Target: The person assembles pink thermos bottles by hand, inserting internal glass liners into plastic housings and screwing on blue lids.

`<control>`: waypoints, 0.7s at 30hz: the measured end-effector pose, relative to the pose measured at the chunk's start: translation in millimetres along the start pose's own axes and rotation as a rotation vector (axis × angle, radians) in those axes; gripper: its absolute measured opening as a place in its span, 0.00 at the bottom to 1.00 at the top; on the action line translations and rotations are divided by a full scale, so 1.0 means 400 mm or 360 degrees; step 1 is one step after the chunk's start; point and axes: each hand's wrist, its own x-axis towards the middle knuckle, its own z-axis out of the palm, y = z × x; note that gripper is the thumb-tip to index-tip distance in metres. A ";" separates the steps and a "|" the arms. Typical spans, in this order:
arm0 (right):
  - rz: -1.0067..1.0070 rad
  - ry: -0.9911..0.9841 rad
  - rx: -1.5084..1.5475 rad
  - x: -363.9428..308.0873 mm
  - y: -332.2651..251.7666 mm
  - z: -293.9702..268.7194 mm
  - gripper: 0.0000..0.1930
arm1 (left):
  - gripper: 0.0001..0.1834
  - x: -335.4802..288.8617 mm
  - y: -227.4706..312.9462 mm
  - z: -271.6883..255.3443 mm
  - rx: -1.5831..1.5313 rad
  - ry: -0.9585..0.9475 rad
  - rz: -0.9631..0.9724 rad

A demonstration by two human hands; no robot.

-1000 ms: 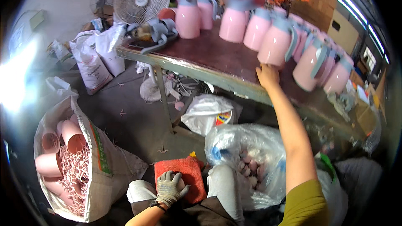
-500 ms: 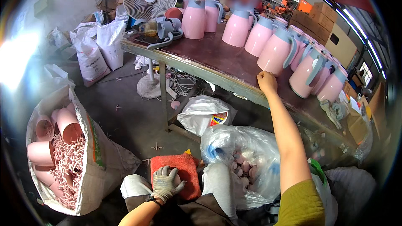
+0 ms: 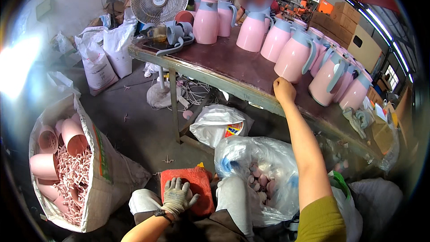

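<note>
My left hand (image 3: 177, 197), in a pale work glove, lies with its fingers stretched over a red cloth pad (image 3: 204, 188) on my lap. A small pink round piece (image 3: 191, 193) shows partly under its palm. My bare right hand (image 3: 284, 90) is closed at the near edge of the dark table (image 3: 224, 65). It is just below the base of a pink jug (image 3: 291, 62) with a grey-blue top and handle. Whatever its fingers may hold is hidden. Several similar jugs stand upright along the table, among them one pink jug (image 3: 206, 22) farther left.
On the left stands a white sack (image 3: 112, 183) of pink cylinders and small pink plastic bits. A clear plastic bag (image 3: 273, 161) with small pink discs sits beside my knee. Grey-blue jug parts (image 3: 177, 36) lie near a fan (image 3: 159, 0). Across the table is a person (image 3: 274, 9).
My left hand's fingers have straightened slightly on the pad. My right hand stays closed at the table edge. The person across the table has shifted a little.
</note>
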 end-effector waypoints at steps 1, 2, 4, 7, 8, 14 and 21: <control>0.0006 0.0022 0.0008 -0.001 0.000 -0.002 0.14 | 0.33 0.006 -0.005 -0.006 0.0011 -0.0053 0.0033; -0.0007 0.0036 0.0030 0.010 -0.005 -0.008 0.14 | 0.33 0.014 -0.008 -0.013 0.0024 -0.0105 0.0066; -0.0013 0.0005 0.0026 0.005 0.001 0.001 0.14 | 0.29 0.026 0.004 -0.015 -0.0079 -0.0105 0.0018; -0.0030 0.0029 -0.0019 0.006 0.001 0.006 0.14 | 0.24 0.011 -0.010 0.019 -0.0117 0.0067 -0.0008; -0.0029 0.0031 -0.0033 0.004 0.005 0.006 0.14 | 0.23 0.010 -0.007 0.028 -0.0129 0.0089 0.0013; 0.0029 -0.0019 0.0000 -0.005 -0.023 -0.015 0.13 | 0.20 0.019 -0.011 0.019 -0.0139 0.0090 -0.0022; 0.0018 0.0021 -0.0026 -0.004 0.000 -0.005 0.13 | 0.13 0.032 -0.009 0.018 -0.0233 0.0132 0.0013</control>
